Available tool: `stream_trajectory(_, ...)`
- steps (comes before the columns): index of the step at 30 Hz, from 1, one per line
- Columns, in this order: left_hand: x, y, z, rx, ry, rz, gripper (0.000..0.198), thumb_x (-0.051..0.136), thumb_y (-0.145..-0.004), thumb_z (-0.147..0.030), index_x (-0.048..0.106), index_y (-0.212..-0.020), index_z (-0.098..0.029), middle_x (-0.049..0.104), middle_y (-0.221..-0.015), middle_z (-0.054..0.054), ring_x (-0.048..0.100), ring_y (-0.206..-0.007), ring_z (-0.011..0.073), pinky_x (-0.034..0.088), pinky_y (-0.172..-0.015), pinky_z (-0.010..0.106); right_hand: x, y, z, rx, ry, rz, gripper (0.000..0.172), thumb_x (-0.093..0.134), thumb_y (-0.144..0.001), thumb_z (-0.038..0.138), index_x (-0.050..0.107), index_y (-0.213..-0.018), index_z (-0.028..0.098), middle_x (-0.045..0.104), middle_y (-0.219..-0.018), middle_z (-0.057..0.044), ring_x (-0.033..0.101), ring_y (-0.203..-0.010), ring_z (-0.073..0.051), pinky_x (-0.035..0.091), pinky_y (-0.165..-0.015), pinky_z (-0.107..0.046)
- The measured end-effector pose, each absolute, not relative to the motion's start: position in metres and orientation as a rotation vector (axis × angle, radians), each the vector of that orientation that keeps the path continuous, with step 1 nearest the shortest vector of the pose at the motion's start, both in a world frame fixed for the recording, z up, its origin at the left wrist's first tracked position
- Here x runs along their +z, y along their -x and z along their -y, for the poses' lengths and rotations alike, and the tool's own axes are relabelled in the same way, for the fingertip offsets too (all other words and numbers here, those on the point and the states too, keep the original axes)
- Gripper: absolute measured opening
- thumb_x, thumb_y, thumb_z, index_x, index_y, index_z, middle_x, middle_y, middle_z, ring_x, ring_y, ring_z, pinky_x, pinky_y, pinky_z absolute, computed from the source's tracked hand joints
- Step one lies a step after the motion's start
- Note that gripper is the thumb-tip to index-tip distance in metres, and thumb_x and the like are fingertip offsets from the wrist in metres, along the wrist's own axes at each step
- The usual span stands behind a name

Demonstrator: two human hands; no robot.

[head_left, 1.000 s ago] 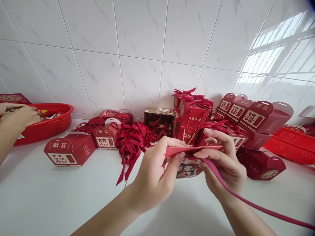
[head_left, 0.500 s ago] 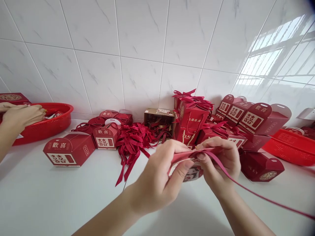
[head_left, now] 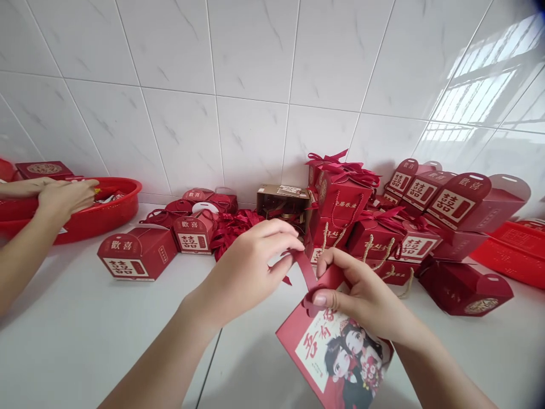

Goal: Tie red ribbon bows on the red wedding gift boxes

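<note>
Head view: left hand [head_left: 249,267] pinches a short red ribbon [head_left: 305,268] between thumb and forefinger, just above the top edge of a red gift bag [head_left: 340,355]. Right hand [head_left: 366,298] is closed on that top edge, thumb on the printed front. The bag hangs tilted in the near centre-right, its lower corner cut by the bottom of the frame; cannot tell whether it touches the counter [head_left: 85,341]. Open room lies near and left: bare white counter from the forearms out to a lone red box [head_left: 136,258]. The back edge along the tiled wall [head_left: 213,85] is crowded with a ribbon pile [head_left: 236,224], a cardboard box [head_left: 283,201] and stacked red boxes [head_left: 451,204] running right to a red tray [head_left: 515,250]. Far left, a co-worker's hand [head_left: 66,196] rests in a red basin [head_left: 114,210], well apart.
</note>
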State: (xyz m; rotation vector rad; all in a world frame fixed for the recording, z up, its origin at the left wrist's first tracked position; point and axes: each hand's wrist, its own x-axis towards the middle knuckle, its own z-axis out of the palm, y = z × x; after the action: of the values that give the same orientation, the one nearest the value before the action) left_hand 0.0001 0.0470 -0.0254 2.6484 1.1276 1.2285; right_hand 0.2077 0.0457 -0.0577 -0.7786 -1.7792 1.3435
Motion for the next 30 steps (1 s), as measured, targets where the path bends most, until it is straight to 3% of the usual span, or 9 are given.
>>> stream_trajectory(2,-0.027,-0.001,-0.05,1.196,-2.487,-1.169,0.023,0.055,-0.082,-0.006,0.07,-0.09,-0.022,0.068,-0.095,-0.002,0.064,-0.086,0.0106,0.051,-0.071,0.019,-0.057,-0.209,-0.045,1.32,0.742,1.761,0.025,0.073,-0.078,0.026,0.05,-0.087,0.02,0.05,-0.078,0.004,0.053,-0.067,-0.006,0.043,-0.059,-0.017)
stream_trajectory(10,-0.022,-0.008,-0.042,1.042,-1.894,-1.102,0.017,0.057,-0.087,-0.027,0.073,-0.093,-0.028,0.07,-0.068,-0.003,0.065,-0.06,0.0111,0.049,-0.051,0.02,-0.063,-0.217,-0.053,1.222,0.526,1.73,0.025,0.073,-0.078,0.026,0.051,-0.087,0.022,0.052,-0.078,0.004,0.05,-0.065,-0.007,0.04,-0.055,-0.016)
stream_trajectory(14,-0.017,-0.015,-0.032,1.075,-1.744,-0.909,0.019,0.06,-0.087,-0.029,0.073,-0.1,-0.026,0.073,-0.075,-0.002,0.066,-0.058,0.0096,0.053,-0.055,0.019,-0.067,-0.215,-0.053,1.176,0.351,1.711,0.025,0.074,-0.078,0.027,0.05,-0.084,0.022,0.05,-0.075,0.003,0.046,-0.064,-0.008,0.039,-0.055,-0.019)
stream_trajectory(25,-0.019,-0.023,-0.007,1.336,-1.879,-0.794,0.023,0.056,-0.09,-0.018,0.071,-0.105,-0.026,0.073,-0.093,-0.004,0.066,-0.073,0.0057,0.054,-0.063,0.01,-0.07,-0.213,-0.043,0.958,0.294,1.742,0.025,0.074,-0.077,0.032,0.053,-0.084,0.022,0.053,-0.074,0.001,0.05,-0.063,-0.011,0.043,-0.055,-0.022)
stream_trajectory(30,-0.018,-0.023,-0.004,1.362,-2.067,-0.666,0.025,0.055,-0.089,-0.009,0.069,-0.108,-0.018,0.073,-0.093,-0.001,0.065,-0.078,0.0053,0.053,-0.07,0.01,-0.068,-0.214,-0.042,0.893,0.31,1.82,0.019,0.07,-0.081,0.031,0.054,-0.088,0.024,0.056,-0.074,0.001,0.052,-0.062,-0.011,0.045,-0.054,-0.021)
